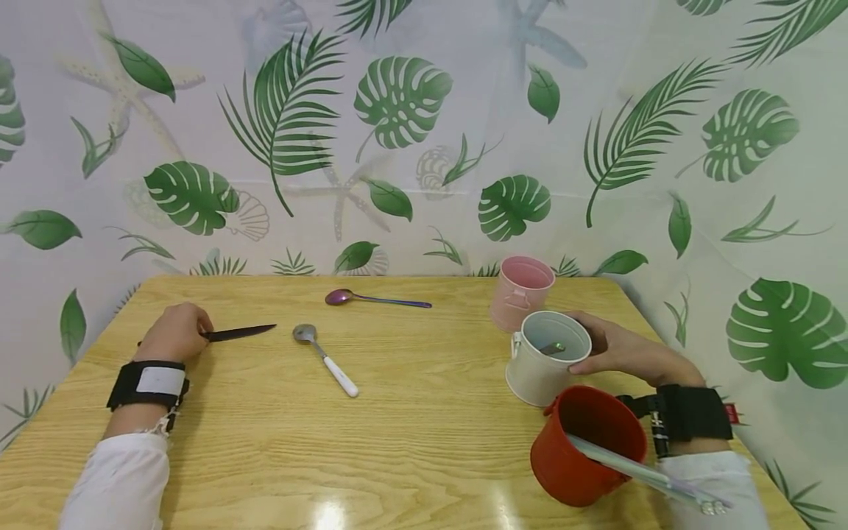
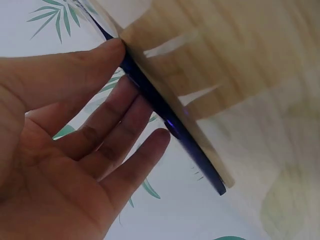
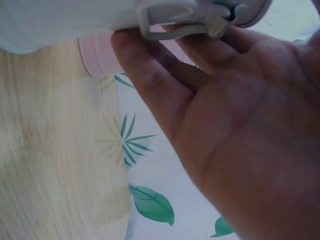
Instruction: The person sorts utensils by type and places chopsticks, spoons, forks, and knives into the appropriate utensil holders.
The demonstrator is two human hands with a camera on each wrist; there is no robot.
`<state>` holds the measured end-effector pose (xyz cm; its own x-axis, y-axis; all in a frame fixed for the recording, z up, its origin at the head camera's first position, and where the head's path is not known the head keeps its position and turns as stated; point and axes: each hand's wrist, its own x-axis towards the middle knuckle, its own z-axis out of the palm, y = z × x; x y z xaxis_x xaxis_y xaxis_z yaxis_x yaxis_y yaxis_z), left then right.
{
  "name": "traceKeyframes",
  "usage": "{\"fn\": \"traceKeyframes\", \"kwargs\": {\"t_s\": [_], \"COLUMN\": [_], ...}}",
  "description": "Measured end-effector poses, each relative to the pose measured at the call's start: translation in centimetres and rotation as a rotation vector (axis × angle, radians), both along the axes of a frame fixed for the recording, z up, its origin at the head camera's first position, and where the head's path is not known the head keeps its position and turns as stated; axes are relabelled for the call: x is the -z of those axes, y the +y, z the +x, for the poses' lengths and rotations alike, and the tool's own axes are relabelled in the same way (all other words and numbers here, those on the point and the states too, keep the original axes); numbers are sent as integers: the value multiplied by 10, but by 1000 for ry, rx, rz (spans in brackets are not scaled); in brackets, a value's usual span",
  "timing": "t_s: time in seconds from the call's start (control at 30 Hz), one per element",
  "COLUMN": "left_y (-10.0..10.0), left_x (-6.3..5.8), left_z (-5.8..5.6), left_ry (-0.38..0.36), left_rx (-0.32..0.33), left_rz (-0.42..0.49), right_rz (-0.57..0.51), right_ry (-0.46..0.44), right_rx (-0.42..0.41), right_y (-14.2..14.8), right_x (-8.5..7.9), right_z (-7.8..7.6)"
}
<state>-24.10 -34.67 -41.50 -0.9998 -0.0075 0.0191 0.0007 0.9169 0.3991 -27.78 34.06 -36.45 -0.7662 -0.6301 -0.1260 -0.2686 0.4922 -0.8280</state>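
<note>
On the left of the table, my left hand [image 1: 175, 333] pinches a dark knife [image 1: 238, 333] between thumb and fingertips, its blade pointing right. In the left wrist view the thumb lies on the knife's long dark handle [image 2: 172, 120], with the fingers on the other side. My right hand [image 1: 626, 350] grips the upper side of a white bucket [image 1: 536, 377], thumb at the near rim and fingers behind. A shiny metal piece [image 1: 553, 348] shows inside that bucket. In the right wrist view the fingers touch its wall beside a handle bracket [image 3: 172, 22].
A white-handled spoon [image 1: 338, 374] and a purple-blue spoon [image 1: 391, 300] lie mid-table. Behind the white bucket stands a pink bucket [image 1: 511, 313]. A tilted red bucket [image 1: 563, 467] with pale iridescent sticks [image 1: 639, 470] is in front, near the right wrist. Leaf-printed cloth [image 1: 411, 221] hangs behind the table.
</note>
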Motion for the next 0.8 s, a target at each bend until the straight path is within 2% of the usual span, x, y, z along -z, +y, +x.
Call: {"fn": "traceKeyframes", "kwargs": {"t_s": [0.5, 0.8], "left_y": [1, 3], "left_x": [-3, -6], "left_z": [-2, 1], "left_ry": [-91, -53], "left_rx": [23, 46], "left_rz": [-7, -14], "right_rz": [-22, -27], "right_ry": [5, 10], "right_rx": [-16, -24], "right_y": [-1, -1], "right_x": [-2, -1], "right_z": [2, 1]}}
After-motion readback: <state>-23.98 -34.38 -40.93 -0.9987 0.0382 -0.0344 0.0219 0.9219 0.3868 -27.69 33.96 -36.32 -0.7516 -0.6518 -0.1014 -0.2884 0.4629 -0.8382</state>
